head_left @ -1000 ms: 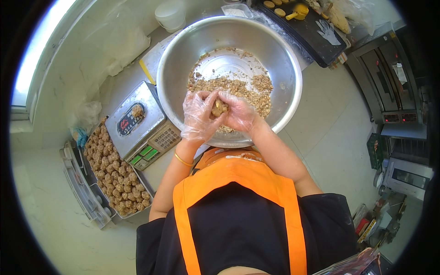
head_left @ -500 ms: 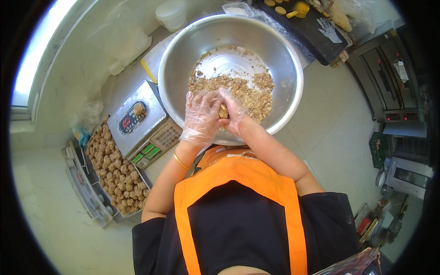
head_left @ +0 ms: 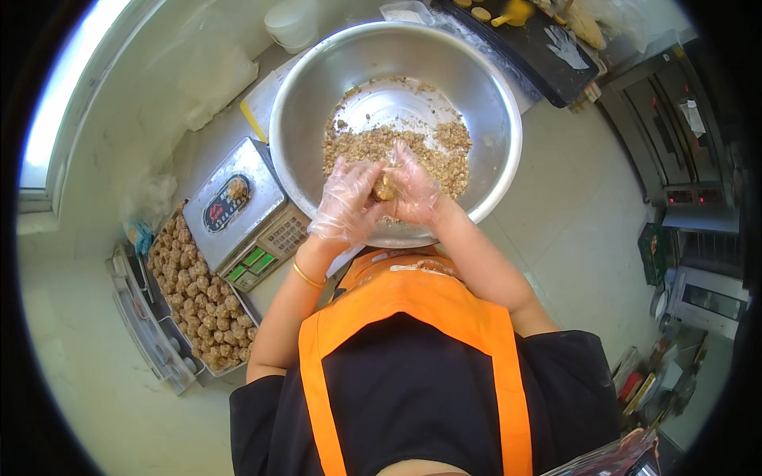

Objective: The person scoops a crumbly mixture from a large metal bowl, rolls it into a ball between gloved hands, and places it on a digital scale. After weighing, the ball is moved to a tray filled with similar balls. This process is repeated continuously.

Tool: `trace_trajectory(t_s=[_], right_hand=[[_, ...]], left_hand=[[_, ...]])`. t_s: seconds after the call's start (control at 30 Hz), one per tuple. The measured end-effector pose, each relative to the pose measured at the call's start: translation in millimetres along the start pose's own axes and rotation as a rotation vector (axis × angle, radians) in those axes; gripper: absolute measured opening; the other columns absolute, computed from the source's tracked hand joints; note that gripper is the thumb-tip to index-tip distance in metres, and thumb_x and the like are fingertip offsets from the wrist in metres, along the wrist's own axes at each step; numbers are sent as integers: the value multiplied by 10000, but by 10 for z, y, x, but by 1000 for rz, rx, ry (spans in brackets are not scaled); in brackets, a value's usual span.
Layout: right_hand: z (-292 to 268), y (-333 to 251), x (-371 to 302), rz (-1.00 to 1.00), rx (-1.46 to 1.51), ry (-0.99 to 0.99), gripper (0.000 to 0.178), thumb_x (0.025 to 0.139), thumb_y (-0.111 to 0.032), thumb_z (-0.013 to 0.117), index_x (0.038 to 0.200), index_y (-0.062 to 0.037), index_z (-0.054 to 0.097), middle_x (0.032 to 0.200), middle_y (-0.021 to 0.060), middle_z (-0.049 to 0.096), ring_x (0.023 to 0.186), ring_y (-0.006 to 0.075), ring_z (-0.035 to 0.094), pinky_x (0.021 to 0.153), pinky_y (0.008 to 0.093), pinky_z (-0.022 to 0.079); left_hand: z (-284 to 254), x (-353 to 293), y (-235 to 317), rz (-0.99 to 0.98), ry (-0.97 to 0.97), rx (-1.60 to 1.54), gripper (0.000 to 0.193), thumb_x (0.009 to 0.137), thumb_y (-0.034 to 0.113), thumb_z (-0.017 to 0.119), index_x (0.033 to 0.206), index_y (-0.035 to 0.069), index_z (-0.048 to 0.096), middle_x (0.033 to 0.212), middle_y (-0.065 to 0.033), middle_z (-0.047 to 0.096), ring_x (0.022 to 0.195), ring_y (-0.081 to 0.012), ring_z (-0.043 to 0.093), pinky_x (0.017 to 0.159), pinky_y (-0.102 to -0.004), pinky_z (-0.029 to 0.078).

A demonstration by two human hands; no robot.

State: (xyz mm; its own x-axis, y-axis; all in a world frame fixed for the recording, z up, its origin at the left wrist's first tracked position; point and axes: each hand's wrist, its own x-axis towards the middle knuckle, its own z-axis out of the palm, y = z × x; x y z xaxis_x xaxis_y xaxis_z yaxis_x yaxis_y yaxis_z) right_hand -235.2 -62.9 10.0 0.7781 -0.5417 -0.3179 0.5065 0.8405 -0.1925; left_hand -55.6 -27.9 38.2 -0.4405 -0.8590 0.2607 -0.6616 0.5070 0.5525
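Both my hands wear clear plastic gloves and meet over the near side of a wide steel bowl (head_left: 492,170). Between them sits a brown ball of filling (head_left: 384,187). My left hand (head_left: 350,196) curls its fingers around one side of the ball. From the other side my right hand (head_left: 414,190) cups it, fingers pointing up and away. Loose, crumbly brown filling (head_left: 357,147) covers much of the bowl's bottom, with bare metal showing toward the far side.
Left of the bowl stands a digital scale (head_left: 246,206) with a small lump of filling (head_left: 237,188) on its plate. Beside it, a tray (head_left: 226,370) holds many brown balls. A white tub (head_left: 291,25) and a dark baking tray (head_left: 548,67) lie beyond; ovens (head_left: 675,131) stand right.
My hands have parted slightly around the ball, and more of it shows between them. The right hand has turned more open. The whole view has shifted a little.
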Motion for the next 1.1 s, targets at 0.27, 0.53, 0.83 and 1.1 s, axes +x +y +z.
trace_trajectory(t_s=[0.27,0.53,0.83,1.1], right_hand=[[8,101,229,-270,-154,392,605,1063,-543,426,1340,-28,580,1194,129,678,1063,269,669,931,394,568],[-56,295,268,-384,-203,645,555,1061,-460,482,1409,-29,504,1404,139,572,1289,262,548,1131,416,423],[-241,133,281,28,-108,135,835,1024,-682,388,1510,-3,386,1450,220,509,1302,333,552,1091,466,492],[-1075,-44,364,-65,-1506,659,532,955,-439,674,1271,-11,651,1290,211,652,1221,309,620,1026,425,516]], left_hand=[[122,79,145,-75,40,319,686,725,240,852,1347,93,601,1277,-74,582,1264,-320,505,1186,-586,258],[510,-95,175,-59,-118,560,547,866,170,619,1389,12,578,1566,-114,442,1537,-315,264,1283,-547,111],[179,-274,-90,-366,243,-92,635,736,192,840,1318,69,620,1217,-169,667,1194,-357,579,1099,-489,424],[-768,-1098,-999,-1050,484,245,392,855,276,784,1177,88,664,1022,-156,710,995,-331,602,957,-460,489]])
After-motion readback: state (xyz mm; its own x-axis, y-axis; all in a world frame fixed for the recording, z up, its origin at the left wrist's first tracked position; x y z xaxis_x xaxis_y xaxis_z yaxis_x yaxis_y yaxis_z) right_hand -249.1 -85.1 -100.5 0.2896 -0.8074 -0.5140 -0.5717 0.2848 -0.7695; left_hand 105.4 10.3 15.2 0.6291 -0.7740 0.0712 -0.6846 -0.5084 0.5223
